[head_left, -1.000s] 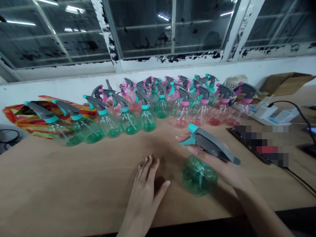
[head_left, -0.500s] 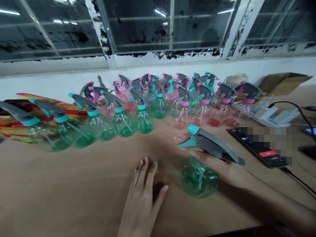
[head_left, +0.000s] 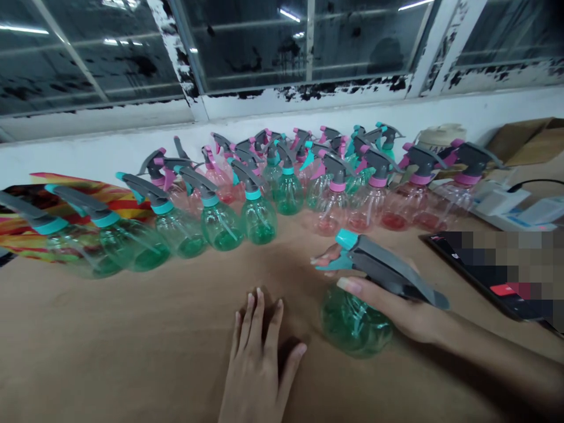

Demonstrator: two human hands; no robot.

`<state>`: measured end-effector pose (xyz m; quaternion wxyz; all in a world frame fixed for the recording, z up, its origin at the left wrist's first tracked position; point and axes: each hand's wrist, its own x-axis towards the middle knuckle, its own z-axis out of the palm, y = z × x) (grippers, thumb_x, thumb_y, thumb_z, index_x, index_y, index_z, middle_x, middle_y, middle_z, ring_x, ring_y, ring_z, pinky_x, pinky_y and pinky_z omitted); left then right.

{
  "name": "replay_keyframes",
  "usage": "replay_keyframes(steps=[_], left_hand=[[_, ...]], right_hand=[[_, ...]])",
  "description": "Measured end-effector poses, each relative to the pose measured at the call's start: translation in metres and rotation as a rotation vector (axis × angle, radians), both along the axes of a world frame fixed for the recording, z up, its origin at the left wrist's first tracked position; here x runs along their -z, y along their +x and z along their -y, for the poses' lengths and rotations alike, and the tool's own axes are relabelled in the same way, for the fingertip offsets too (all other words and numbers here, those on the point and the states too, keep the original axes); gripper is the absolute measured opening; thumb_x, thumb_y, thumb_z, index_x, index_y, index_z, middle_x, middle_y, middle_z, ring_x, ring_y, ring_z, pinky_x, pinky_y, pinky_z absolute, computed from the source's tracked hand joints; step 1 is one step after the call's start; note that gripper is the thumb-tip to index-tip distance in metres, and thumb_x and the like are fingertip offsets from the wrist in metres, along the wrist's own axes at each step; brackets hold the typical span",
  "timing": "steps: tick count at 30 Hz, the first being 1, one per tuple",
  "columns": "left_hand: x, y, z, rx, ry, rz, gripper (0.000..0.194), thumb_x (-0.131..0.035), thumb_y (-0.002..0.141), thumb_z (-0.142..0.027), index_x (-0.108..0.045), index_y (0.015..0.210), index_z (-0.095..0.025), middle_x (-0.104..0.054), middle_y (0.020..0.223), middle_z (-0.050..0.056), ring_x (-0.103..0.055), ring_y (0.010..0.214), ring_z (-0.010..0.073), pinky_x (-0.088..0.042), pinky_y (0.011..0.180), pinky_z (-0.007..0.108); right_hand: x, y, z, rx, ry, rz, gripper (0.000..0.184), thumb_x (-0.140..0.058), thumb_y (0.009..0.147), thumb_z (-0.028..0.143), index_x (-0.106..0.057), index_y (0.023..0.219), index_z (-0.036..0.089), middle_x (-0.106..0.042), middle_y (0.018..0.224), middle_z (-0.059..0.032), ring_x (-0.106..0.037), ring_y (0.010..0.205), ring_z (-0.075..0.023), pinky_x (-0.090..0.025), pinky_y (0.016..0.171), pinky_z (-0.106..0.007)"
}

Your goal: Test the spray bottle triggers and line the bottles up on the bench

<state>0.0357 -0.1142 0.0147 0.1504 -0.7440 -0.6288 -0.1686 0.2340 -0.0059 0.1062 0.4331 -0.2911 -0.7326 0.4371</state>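
In the head view, a green spray bottle (head_left: 352, 329) is gripped about its neck by the curled fingers of the right hand (head_left: 408, 314). It is held near the table (head_left: 132, 341), right of the left hand (head_left: 258, 367), whose loosely spread fingers are laid palm down, nothing gripped. The bottle's long axis is kept roughly upright; its nozzle (head_left: 346, 238) is pointed leftward and away

The right forearm (head_left: 480, 346) is bare — slim fingers (head_left: 257, 322), long nails (head_left: 349, 285).
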Motion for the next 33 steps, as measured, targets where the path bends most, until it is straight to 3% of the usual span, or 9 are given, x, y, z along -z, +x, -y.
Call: replay_keyframes(steps=[9,13,16,20,33], left_hand=[[0.005,0.002,-0.001,-0.005,-0.018,-0.026,0.051,-0.04,0.097,-0.037,-0.035,0.141,-0.012,-0.035,0.148,0.018,-0.03,0.137,0.033,-0.039,0.102,0.052],[0.004,0.003,-0.001,0.0,-0.016,-0.025,0.051,-0.039,0.097,-0.038,-0.036,0.14,-0.012,-0.036,0.148,0.018,-0.03,0.137,0.0331,-0.041,0.101,0.052],[0.003,0.004,-0.001,-0.005,-0.033,-0.011,0.05,-0.04,0.097,-0.037,-0.036,0.141,-0.013,-0.034,0.148,0.017,-0.029,0.137,0.0327,-0.04,0.102,0.052],[0.003,0.002,0.0,0.009,-0.037,-0.002,0.05,-0.041,0.096,-0.035,-0.037,0.14,-0.011,-0.032,0.149,0.018,-0.029,0.137,0.0342,-0.04,0.102,0.053],[-0.002,-0.017,0.002,0.073,-0.07,0.045,0.053,-0.043,0.096,-0.037,-0.034,0.143,-0.014,-0.035,0.149,0.016,-0.036,0.134,0.0321,-0.037,0.104,0.053]], right_hand=[[0.0,0.002,0.001,0.101,0.117,0.14,0.024,-0.055,0.086,0.044,-0.061,0.07,0.026,-0.061,0.063,0.0014,-0.059,0.054,-0.0154,-0.049,0.049,-0.029],[0.002,0.003,0.0,0.119,0.085,0.098,0.015,-0.058,0.085,0.041,-0.064,0.083,0.028,-0.069,0.08,-0.0004,-0.066,0.073,-0.019,-0.054,0.064,-0.031],[0.006,0.004,-0.001,0.093,0.017,0.058,0.018,-0.06,0.084,0.039,-0.066,0.097,0.029,-0.071,0.098,-0.0011,-0.068,0.082,-0.0197,-0.056,0.072,-0.033],[0.008,0.007,0.0,0.069,-0.015,0.097,0.025,-0.06,0.085,0.04,-0.066,0.106,0.03,-0.071,0.09,-0.0008,-0.066,0.069,-0.0177,-0.056,0.063,-0.031],[-0.004,0.013,0.019,0.182,-0.125,0.107,0.026,-0.063,0.082,0.039,-0.065,0.107,0.029,-0.073,0.096,-0.0008,-0.069,0.079,-0.0173,-0.058,0.069,-0.027]])
